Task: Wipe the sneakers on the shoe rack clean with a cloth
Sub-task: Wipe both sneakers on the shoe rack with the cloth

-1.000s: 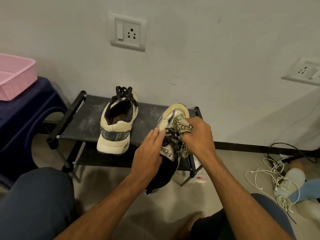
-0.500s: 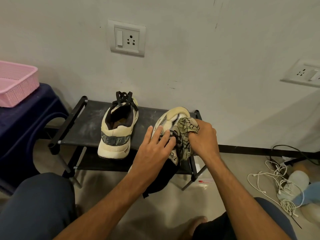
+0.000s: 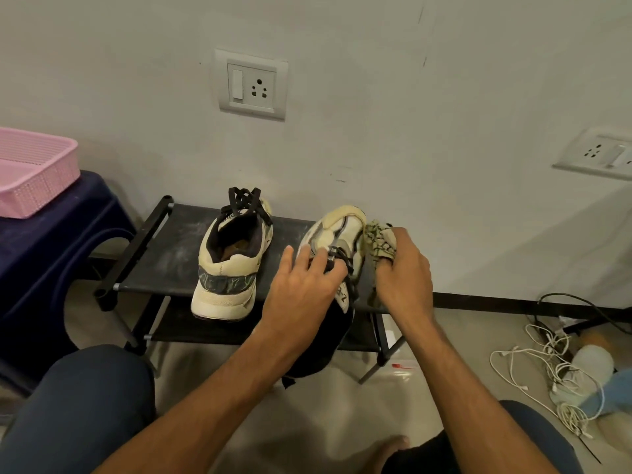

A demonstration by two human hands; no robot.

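While the left hand point(image 3: 304, 285), fingers spread, steadies the cream lace-up sneaker point(image 3: 342, 230) on the black fabric shoe rack point(image 3: 164, 258), the right hand point(image 3: 405, 271) grips a bunched patterned cloth point(image 3: 378, 239), seemingly touching its toe side; wipe firmly heelward.

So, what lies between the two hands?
The right sneaker, in the head view: the left hand rests on its laces, the right hand holds the cloth at its side.
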